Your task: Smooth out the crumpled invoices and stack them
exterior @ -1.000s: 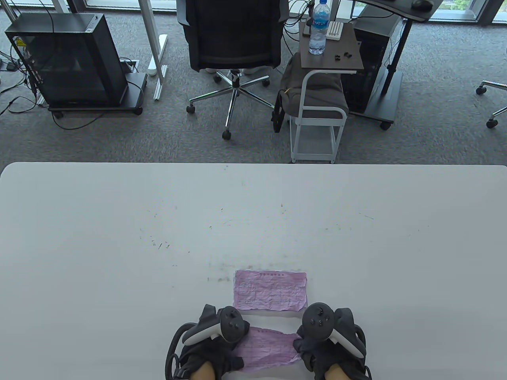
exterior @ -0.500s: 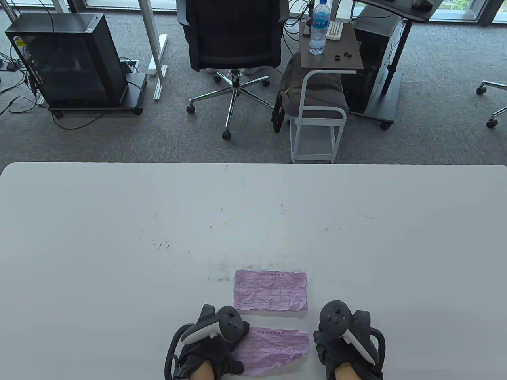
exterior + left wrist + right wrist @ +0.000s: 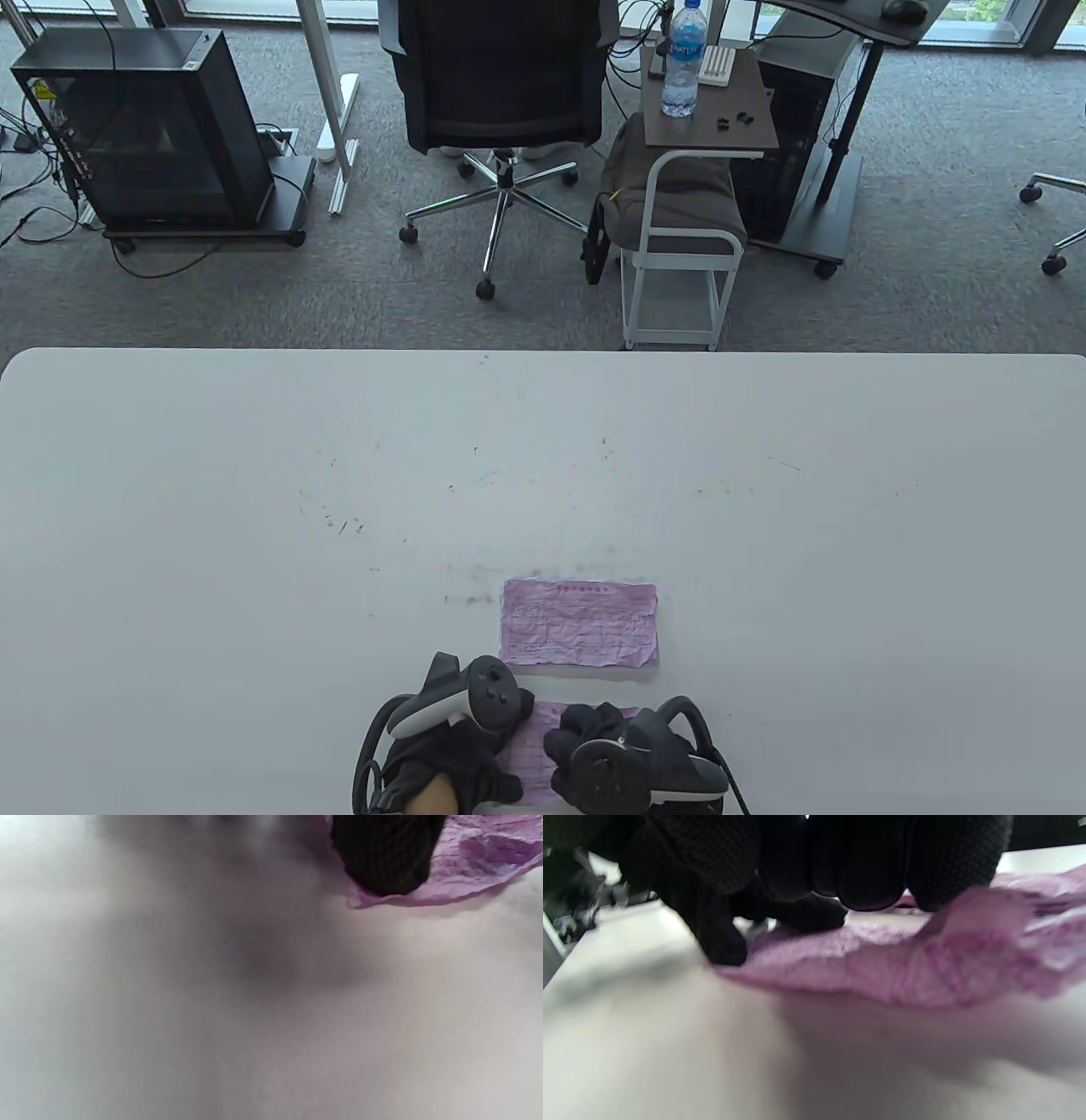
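A flattened purple invoice [image 3: 579, 621] lies on the white table [image 3: 254, 509]. A second, still wrinkled purple invoice [image 3: 533, 751] lies just nearer, at the table's front edge. My left hand [image 3: 475, 747] rests on its left end; the left wrist view shows a fingertip [image 3: 384, 853] pressing the paper's [image 3: 475, 861] edge down. My right hand [image 3: 585, 734] lies across the middle and right of the same invoice. In the right wrist view its fingers [image 3: 874, 870] and thumb press on the rumpled paper [image 3: 882, 963].
Beyond the table's far edge are an office chair [image 3: 501, 76], a small side table with a water bottle [image 3: 684, 59], and a black computer case [image 3: 144, 127] on the carpet.
My right hand moved out to the right off the near invoice, then swung back left and turned over onto it. The left hand and the flattened invoice stayed put.
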Tool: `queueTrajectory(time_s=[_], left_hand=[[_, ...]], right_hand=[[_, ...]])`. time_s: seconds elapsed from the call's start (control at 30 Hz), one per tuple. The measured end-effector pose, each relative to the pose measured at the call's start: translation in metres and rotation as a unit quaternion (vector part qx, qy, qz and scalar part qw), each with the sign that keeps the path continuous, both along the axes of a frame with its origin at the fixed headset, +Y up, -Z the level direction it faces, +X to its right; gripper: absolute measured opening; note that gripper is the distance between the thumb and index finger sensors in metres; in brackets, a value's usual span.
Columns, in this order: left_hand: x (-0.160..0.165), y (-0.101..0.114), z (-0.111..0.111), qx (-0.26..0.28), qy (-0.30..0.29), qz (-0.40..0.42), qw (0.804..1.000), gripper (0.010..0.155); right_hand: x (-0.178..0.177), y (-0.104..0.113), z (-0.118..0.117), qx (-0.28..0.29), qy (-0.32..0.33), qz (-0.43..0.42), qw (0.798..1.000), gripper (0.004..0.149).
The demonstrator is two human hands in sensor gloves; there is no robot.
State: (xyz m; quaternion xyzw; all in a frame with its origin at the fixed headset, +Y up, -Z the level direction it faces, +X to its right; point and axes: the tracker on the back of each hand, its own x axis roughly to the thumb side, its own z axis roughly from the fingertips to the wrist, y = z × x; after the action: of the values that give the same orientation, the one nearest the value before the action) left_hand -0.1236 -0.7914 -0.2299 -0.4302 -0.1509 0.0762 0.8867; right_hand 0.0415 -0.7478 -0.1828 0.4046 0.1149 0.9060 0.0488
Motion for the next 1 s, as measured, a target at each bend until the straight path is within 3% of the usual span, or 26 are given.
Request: queueTrajectory(time_s=[0.13,0.23,0.37,0.53,1.0], left_hand=[[0.000,0.000,0.000,0.000,0.000,0.000,1.000,0.085],[0.000,0.001,0.000,0.000,0.000,0.001,1.000,0.085],[0.000,0.000,0.000,-0.003,0.006,0.005,1.000,0.085],[0.000,0.001,0.000,-0.004,0.006,0.004,1.000,0.085],[0.000,0.000,0.000,-0.004,0.007,0.004,1.000,0.085]], right_hand=[[-0.006,-0.012,0.001,-0.044,0.020,0.048,0.998,0.051],[-0.006,-0.022,0.000,-0.120,0.014,0.097,0.988,0.056],[0.000,-0.019,-0.007,-0.155,-0.017,0.072,0.985,0.052],[0.009,-0.016,-0.015,-0.171,-0.059,0.071,0.981,0.044],[0.044,-0.021,-0.031,-0.240,-0.198,0.094,0.946,0.032]])
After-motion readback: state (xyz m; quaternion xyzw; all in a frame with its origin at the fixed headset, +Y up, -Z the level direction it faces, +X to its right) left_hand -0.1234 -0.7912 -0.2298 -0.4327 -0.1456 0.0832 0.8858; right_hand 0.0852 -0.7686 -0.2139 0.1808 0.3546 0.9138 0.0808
